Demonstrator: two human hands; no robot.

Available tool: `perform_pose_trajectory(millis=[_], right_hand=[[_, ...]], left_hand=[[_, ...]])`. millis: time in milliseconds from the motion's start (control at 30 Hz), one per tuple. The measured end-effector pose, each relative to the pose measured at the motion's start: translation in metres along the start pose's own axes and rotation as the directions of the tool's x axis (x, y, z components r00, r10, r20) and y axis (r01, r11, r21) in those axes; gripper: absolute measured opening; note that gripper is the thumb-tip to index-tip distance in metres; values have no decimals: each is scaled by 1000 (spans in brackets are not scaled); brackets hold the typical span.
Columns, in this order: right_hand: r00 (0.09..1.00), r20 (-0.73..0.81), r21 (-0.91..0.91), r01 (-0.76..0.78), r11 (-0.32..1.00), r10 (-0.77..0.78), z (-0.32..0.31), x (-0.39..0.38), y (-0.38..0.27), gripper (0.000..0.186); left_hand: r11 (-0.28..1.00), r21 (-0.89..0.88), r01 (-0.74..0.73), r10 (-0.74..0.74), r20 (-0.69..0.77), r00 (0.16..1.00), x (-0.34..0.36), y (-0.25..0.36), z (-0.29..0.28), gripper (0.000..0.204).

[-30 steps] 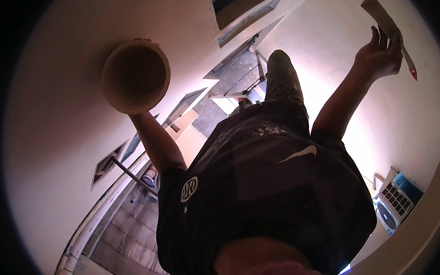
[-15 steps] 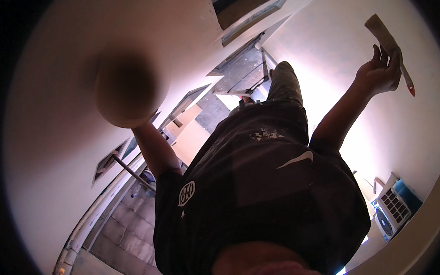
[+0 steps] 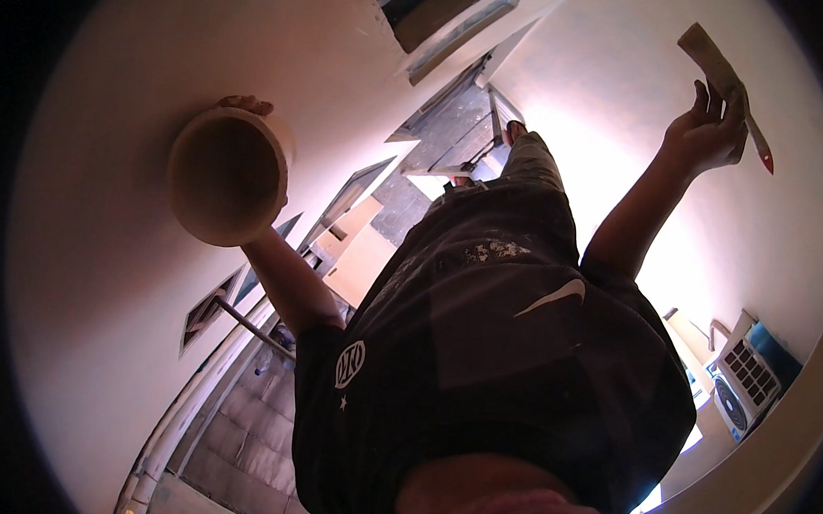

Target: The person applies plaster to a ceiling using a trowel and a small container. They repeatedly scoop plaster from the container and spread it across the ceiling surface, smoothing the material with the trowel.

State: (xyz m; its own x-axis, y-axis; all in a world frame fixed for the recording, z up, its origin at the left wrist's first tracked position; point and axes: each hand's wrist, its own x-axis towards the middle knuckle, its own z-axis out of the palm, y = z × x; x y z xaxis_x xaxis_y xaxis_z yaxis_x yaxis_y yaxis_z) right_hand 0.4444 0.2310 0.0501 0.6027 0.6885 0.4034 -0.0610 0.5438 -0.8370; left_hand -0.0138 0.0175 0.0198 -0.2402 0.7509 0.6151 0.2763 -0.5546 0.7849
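Since the earlier frames the round tub (image 3: pixel 226 176) has come lower and nearer the middle of the view and now shows sharp rather than blurred; the right arm has stayed raised, with the tool a little closer to the upper edge.

The person's left hand (image 3: pixel 250 106) holds the tub out at arm's length, fingers curled over its far rim and closed on it; the open mouth faces the camera, pale tan and smooth inside. The right hand (image 3: pixel 706 133) is lifted high to the right, fingers wrapped around the handle of a flat-bladed scraper (image 3: pixel 724 79), whose broad dull blade points up and whose red-tipped handle end sticks out below the hand.

Both arms rise against a smooth cream wall (image 3: pixel 94 273). The dark, paint-flecked shirt (image 3: pixel 499 351) fills the lower middle and hides much of the ground beneath. Below left run grey steps (image 3: pixel 242 432) and a white rail (image 3: pixel 189 403). At the lower right stands a white boxy unit with a fan grille (image 3: pixel 740 388)
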Motion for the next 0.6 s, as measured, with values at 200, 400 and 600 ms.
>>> perform_pose_trajectory(millis=[200, 400, 600], right_hand=[[999, -25, 79, -36, 996, 38, 10, -5, -12, 26], [997, -27, 133, -63, 989, 67, 14, 4, -5, 26], [997, 24, 252, -77, 965, 74, 31, 12, -7, 16]], left_hand=[[1000, -22, -20, 21, 19, 1000, 2, -9, 2, 98], [998, -20, -53, 53, 13, 998, 5, -11, 2, 98], [998, 4, -60, 60, 16, 998, 7, 3, 11, 99]])
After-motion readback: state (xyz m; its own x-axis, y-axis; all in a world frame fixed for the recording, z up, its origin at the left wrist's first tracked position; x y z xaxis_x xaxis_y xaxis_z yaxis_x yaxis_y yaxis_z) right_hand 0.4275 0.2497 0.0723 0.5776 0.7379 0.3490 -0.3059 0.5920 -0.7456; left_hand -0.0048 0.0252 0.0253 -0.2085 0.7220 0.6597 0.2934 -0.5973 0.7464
